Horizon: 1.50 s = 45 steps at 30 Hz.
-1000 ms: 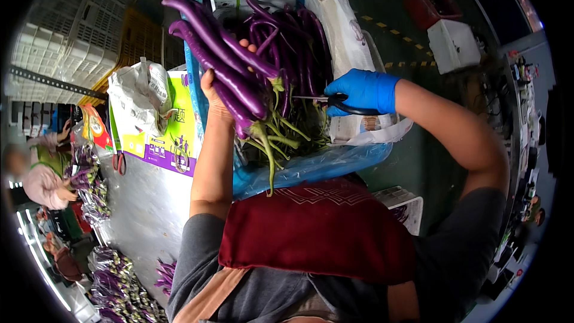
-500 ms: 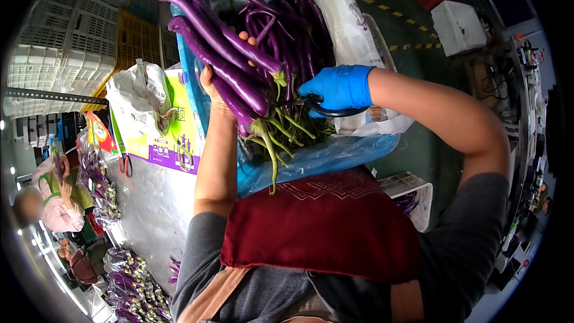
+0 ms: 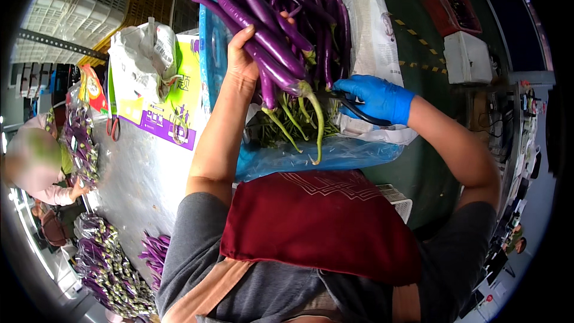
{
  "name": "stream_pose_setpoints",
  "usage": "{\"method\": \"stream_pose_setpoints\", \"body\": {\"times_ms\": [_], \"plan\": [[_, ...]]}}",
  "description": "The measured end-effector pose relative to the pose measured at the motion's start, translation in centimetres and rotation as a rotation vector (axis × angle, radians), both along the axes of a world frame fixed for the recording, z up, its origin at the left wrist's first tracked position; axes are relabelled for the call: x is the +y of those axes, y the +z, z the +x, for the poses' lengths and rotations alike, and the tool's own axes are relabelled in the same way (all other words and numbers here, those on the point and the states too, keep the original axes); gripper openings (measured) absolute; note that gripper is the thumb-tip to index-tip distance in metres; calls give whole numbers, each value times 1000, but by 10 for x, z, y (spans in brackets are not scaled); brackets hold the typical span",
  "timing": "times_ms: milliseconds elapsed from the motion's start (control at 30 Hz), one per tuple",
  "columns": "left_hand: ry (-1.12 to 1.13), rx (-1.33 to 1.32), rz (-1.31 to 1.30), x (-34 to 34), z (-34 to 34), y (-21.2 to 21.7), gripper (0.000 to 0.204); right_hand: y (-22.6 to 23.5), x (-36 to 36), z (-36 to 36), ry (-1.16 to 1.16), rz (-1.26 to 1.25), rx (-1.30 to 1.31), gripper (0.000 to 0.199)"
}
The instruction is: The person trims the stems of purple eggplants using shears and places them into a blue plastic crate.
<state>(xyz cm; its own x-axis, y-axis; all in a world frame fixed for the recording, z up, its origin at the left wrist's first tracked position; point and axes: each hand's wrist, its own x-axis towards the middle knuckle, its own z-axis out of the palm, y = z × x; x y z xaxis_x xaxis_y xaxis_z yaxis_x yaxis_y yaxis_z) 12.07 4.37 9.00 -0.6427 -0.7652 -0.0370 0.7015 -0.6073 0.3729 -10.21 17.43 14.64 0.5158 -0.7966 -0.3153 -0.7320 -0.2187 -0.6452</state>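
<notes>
A bunch of long purple eggplants (image 3: pixel 272 45) lies in my bare left hand (image 3: pixel 244 54), its fingers wrapped round them from beneath. Their green stems (image 3: pixel 317 119) point toward me and hang at uneven lengths. My right hand (image 3: pixel 373 97), in a blue glove, grips black-handled scissors (image 3: pixel 359 110) just right of the stem ends; the blades are mostly hidden behind the stems. More eggplants (image 3: pixel 335 30) fill the box beyond, which is lined with blue plastic (image 3: pixel 335 154) and newspaper (image 3: pixel 373 24). Cut green stems (image 3: pixel 272 130) are heaped at its near side.
Left of the box, a crumpled white bag (image 3: pixel 143 54) lies on a green and purple carton (image 3: pixel 149 121), near red-handled scissors (image 3: pixel 113 128). Bagged eggplants (image 3: pixel 110 263) lie along the metal table (image 3: pixel 134 197). A co-worker (image 3: pixel 36 155) is at the far left. Stacked crates (image 3: pixel 72 12) stand behind.
The view has shifted, so the scene sits differently in it. The held eggplants have turned a little, and my right hand with the scissors has drawn away to the right of the stems.
</notes>
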Motion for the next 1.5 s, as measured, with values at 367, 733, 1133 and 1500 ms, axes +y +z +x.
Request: {"method": "stream_pose_setpoints", "body": {"times_ms": [367,733,1133,1500], "plan": [[9,-146,3,-4,13,-6,50,1,1,-40,80,119,0,29],[78,-294,-21,0,14,-5,50,29,-28,-2,197,151,114,29],[82,14,-36,-4,6,-7,69,-4,-16,26,36,178,50,22],[112,-238,-108,2,5,-8,58,-21,-19,40,136,97,308,25]]}}
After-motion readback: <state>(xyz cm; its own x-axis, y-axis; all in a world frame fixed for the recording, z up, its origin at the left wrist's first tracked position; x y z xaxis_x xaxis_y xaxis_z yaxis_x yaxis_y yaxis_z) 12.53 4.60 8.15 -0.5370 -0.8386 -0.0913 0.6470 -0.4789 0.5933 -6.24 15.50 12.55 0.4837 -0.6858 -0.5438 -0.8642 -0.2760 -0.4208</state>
